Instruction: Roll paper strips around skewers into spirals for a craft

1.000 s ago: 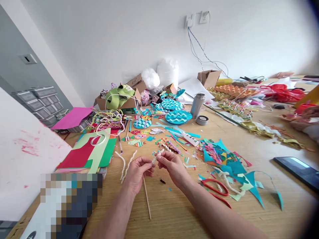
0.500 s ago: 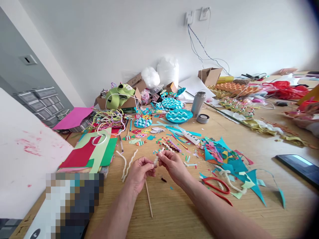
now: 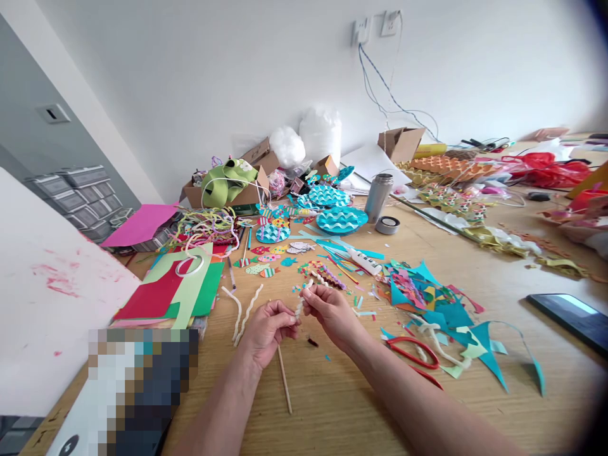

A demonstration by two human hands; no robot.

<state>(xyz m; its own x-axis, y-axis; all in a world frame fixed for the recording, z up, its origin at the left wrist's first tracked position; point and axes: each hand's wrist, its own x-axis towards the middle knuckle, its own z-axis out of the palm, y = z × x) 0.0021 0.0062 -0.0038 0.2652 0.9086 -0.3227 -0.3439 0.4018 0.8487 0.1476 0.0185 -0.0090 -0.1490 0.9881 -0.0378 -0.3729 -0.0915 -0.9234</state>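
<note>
Pale wall (image 3: 228, 76) carrying two sockets (image 3: 392, 24) rises behind one wooden table (image 3: 342, 392) crowded with craft scraps. Near the front, two bare hands work close together over one white twisted strand (image 3: 299, 310), held just above the tabletop. The left hand (image 3: 268, 328) pinches its lower part between thumb and forefinger; the right hand (image 3: 329, 313) pinches its upper end with the fingertips. One thin wooden stick (image 3: 285, 383) slants down from beneath the left hand; its top is hidden, so whether the strand wraps around it cannot be told.

Two loose white strands (image 3: 246, 318) lie left of the left hand. One pair of red-handled scissors (image 3: 414, 346) sits beside the right forearm, near a heap of turquoise scraps (image 3: 449, 316). Beyond the hands are one white tube (image 3: 365, 261), three wavy-patterned turquoise pieces (image 3: 341, 220), one steel bottle (image 3: 379, 197) and, next to it, one lid (image 3: 387, 225). One phone (image 3: 570, 323) lies far right.
</note>
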